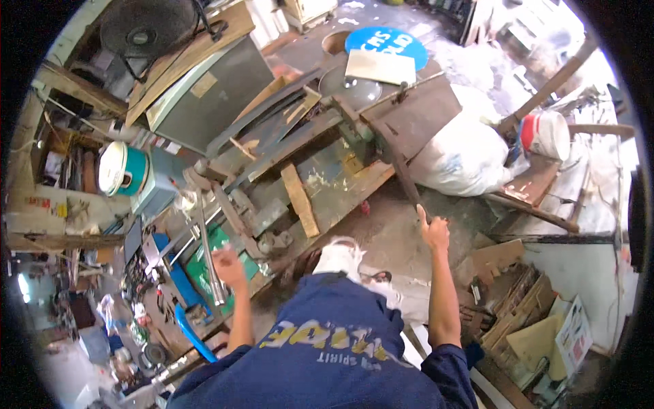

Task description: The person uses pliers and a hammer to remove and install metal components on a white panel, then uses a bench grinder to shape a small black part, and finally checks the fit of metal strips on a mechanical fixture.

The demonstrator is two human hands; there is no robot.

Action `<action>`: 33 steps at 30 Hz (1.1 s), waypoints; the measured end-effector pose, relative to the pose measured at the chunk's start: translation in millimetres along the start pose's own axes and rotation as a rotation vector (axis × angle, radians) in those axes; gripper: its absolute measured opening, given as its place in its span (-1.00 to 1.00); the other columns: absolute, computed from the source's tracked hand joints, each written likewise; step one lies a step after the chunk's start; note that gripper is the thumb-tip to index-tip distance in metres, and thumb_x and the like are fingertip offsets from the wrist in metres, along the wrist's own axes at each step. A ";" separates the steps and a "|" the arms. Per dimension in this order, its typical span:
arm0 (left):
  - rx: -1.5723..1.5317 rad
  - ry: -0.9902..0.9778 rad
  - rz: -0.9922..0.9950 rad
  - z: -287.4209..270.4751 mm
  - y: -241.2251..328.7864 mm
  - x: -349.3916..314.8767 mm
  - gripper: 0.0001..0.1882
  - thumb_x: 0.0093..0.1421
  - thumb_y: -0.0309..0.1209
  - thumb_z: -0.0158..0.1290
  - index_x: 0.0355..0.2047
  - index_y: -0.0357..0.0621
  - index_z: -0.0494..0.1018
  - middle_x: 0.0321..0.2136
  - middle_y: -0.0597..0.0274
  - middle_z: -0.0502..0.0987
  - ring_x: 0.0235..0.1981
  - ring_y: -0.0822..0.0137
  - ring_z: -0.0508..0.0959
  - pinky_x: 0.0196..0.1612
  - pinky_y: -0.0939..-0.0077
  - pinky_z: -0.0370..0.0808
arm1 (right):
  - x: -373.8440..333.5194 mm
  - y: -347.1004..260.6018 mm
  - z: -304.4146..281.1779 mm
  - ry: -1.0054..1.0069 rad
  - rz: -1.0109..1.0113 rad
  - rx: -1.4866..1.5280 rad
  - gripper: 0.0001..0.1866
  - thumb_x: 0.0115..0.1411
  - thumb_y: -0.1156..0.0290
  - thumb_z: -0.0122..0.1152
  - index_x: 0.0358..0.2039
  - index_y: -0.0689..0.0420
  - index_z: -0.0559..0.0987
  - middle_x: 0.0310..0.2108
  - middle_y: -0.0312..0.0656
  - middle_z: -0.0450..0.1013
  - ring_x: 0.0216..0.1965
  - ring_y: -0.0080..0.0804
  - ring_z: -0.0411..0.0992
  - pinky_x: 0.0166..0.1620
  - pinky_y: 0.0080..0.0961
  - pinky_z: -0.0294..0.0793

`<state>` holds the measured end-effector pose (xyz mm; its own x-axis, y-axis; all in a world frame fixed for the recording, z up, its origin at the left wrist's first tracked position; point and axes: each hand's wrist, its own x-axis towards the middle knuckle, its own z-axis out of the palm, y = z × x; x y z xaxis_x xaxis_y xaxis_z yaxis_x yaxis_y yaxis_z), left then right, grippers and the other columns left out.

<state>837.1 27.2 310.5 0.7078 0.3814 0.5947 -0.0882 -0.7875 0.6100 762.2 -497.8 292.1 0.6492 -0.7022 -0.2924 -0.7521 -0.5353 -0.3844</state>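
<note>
My left hand (229,266) is beside a long shiny metal rod (206,247) on the left of the workbench. It is smeared by motion, so I cannot make out its fingers or whether it touches the rod. My right hand (434,230) is closed, its thumb up, at the near end of a dark bar (403,174) that slants down from the bench frame. Between my hands stands the worn workbench (347,198), with a rough wooden strip (300,201) lying across it. A metal clamp-like fitting (272,242) is at its near left corner.
A white sack (460,153) and a red-and-white bucket (545,135) stand at the right. Wood offcuts (521,307) pile up at the lower right. A teal-and-white bucket (124,168), a grey cabinet (211,95) and a fan (146,31) are at the left. A blue curved tube (191,334) is near my left arm.
</note>
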 end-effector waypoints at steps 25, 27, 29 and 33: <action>-0.357 -1.123 -0.453 319.2 -7.3 158.5 -0.50 -0.21 -0.59 0.44 -0.20 -0.39 0.56 -0.45 0.22 0.55 -0.45 0.52 0.50 -0.37 0.63 0.49 | -32.3 -151.7 -206.1 -0.109 0.296 -0.608 -0.28 0.17 -0.23 0.15 -0.58 0.34 0.55 -0.69 0.03 0.43 -0.58 -0.10 0.45 -0.40 -0.25 0.38; -0.394 -1.119 -0.481 326.7 17.1 150.5 -0.51 -0.21 -0.55 0.45 -0.21 -0.38 0.56 -0.43 0.20 0.56 -0.45 0.50 0.49 -0.35 0.60 0.50 | -33.5 -199.1 -226.1 0.033 0.103 -0.910 -0.32 0.14 -0.20 0.19 -0.47 0.34 0.59 -0.66 0.09 0.46 -0.52 0.09 0.48 -0.37 -0.21 0.41; -0.394 -1.123 -0.355 352.9 35.1 144.6 -0.49 -0.21 -0.43 0.48 -0.21 -0.30 0.58 -0.43 0.22 0.56 -0.44 0.47 0.51 -0.29 0.53 0.51 | -18.1 -252.7 -240.9 -0.142 0.177 -0.917 -0.35 0.21 -0.18 0.09 -0.39 0.31 0.61 -0.55 0.16 0.48 -0.40 0.11 0.50 -0.29 -0.13 0.42; -0.400 -1.154 -0.190 410.3 85.9 132.8 -0.58 -0.15 -0.29 0.46 -0.31 -0.23 0.61 -0.53 0.27 0.59 -0.51 0.50 0.49 -0.35 0.58 0.48 | -7.3 -306.2 -249.6 -0.222 0.108 -1.126 -0.38 0.24 -0.17 0.04 -0.42 0.23 0.64 -0.55 0.11 0.49 -0.44 0.09 0.49 -0.34 -0.11 0.44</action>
<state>1211.1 -188.4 227.1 0.9188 -0.3362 -0.2065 0.0189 -0.4853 0.8742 959.5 -446.0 630.6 0.4969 -0.7318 -0.4665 -0.4077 -0.6714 0.6188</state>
